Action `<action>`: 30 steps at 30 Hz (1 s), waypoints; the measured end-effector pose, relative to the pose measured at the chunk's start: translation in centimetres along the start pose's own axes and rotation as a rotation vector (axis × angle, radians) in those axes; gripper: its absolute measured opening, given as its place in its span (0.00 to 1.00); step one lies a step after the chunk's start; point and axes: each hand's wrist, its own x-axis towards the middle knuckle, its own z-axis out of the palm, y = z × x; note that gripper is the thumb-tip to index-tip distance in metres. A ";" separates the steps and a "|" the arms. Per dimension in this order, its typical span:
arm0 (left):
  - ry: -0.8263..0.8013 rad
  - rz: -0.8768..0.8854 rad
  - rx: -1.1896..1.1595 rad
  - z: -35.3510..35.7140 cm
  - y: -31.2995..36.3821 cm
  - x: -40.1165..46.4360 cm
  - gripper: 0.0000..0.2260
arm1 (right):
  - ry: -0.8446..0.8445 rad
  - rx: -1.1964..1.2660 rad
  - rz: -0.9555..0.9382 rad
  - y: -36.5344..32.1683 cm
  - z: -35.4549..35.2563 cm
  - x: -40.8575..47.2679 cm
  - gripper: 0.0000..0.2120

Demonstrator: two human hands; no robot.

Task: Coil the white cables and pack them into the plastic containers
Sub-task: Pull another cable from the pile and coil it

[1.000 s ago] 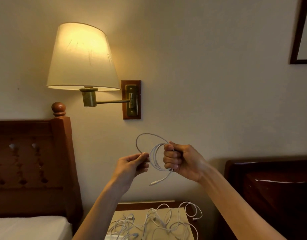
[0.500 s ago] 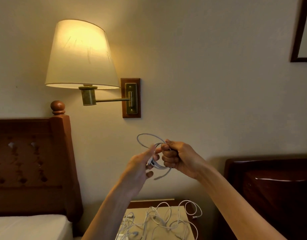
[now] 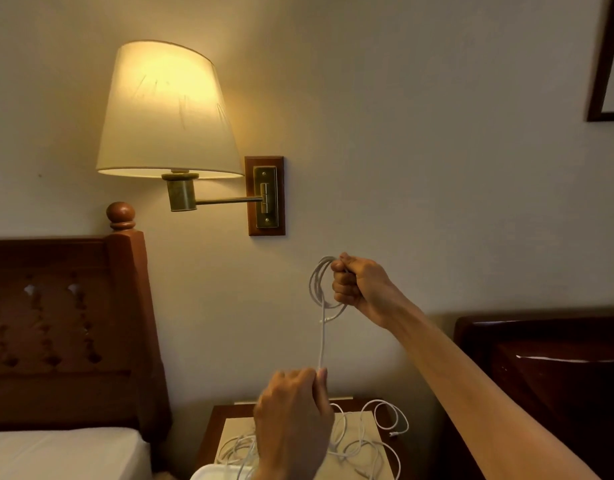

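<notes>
My right hand (image 3: 359, 285) is raised in front of the wall, fist closed round a small coil of white cable (image 3: 317, 282). A straight length of that cable runs down from the coil to my left hand (image 3: 293, 420), which pinches it between thumb and fingers just above the nightstand. A loose tangle of several white cables (image 3: 364, 441) lies on the nightstand top (image 3: 371, 424), partly hidden behind my left hand. A rounded white plastic edge, perhaps a container (image 3: 215, 472), shows at the bottom of the frame.
A lit wall lamp (image 3: 167, 109) on a brass arm hangs above left. A wooden headboard (image 3: 66, 323) and white mattress (image 3: 59, 452) are on the left, a dark wooden headboard (image 3: 555, 362) on the right. A picture frame (image 3: 607, 64) sits in the top right corner.
My left hand has dropped from beside the coil down toward the nightstand, drawing a length of cable straight. My right hand kept its grip on the coil and rose slightly.
</notes>
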 end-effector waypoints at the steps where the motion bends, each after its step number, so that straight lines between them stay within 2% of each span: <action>1: -0.011 0.038 -0.037 0.6 -0.3 -1.1 0.14 | -0.010 -0.033 0.003 -0.1 0.0 0.3 0.19; 3: -0.181 0.021 -0.116 1.0 -0.7 -1.4 0.15 | -0.078 -0.138 0.018 0.1 0.2 0.4 0.19; 4: -0.329 -0.015 -0.109 0.6 -1.0 -0.7 0.19 | -0.117 -0.182 0.029 0.4 0.3 0.3 0.19; 5: -0.485 -0.084 -0.145 -0.6 -1.4 0.4 0.27 | -0.150 -0.204 0.039 0.6 0.4 0.2 0.19; 6: -0.633 -0.192 -0.283 -1.9 -2.0 1.6 0.35 | -0.179 -0.206 0.044 0.5 0.3 0.0 0.19; 7: -0.646 -0.286 -0.448 -3.2 -2.6 2.7 0.42 | -0.207 -0.196 0.047 0.3 0.2 -0.2 0.19; 8: -0.556 -0.332 -0.522 -4.1 -3.4 4.0 0.45 | -0.238 -0.185 0.050 0.0 0.1 -0.3 0.19; 9: -0.388 -0.311 -0.511 -5.0 -4.1 5.3 0.45 | -0.273 -0.173 0.052 -0.4 0.1 -0.4 0.20; 11: -0.131 -0.222 -0.618 -5.7 -4.7 7.5 0.35 | -0.351 -0.153 0.058 -0.8 0.5 -0.7 0.20; 12: -0.108 -0.208 -0.750 -6.1 -4.4 8.4 0.28 | -0.385 -0.151 0.058 -0.8 0.8 -0.8 0.19; 13: -0.160 -0.206 -0.872 -6.2 -3.8 9.1 0.22 | -0.409 -0.158 0.053 -0.8 1.1 -0.9 0.19; 16: -0.398 -0.237 -1.163 -6.6 -2.6 9.5 0.21 | -0.436 -0.193 0.030 -0.7 1.8 -1.2 0.19; 18: -0.520 -0.263 -1.248 -6.7 -2.2 9.3 0.18 | -0.443 -0.191 0.027 -0.7 1.8 -1.4 0.19; 20: -0.571 -0.248 -1.222 -6.7 -1.9 9.1 0.17 | -0.442 -0.188 0.043 -0.6 1.6 -1.6 0.19; 23: -0.494 -0.240 -1.128 -5.8 -1.4 9.0 0.17 | -0.366 -0.242 0.031 -0.1 1.7 -2.0 0.18; 27: -0.301 -0.220 -1.047 -4.9 -1.0 9.2 0.17 | -0.097 -0.505 -0.200 1.6 2.2 -2.7 0.18; 30: -0.239 -0.232 -1.095 -5.0 -1.5 9.5 0.17 | 0.027 -0.511 -0.246 3.0 1.2 -3.3 0.13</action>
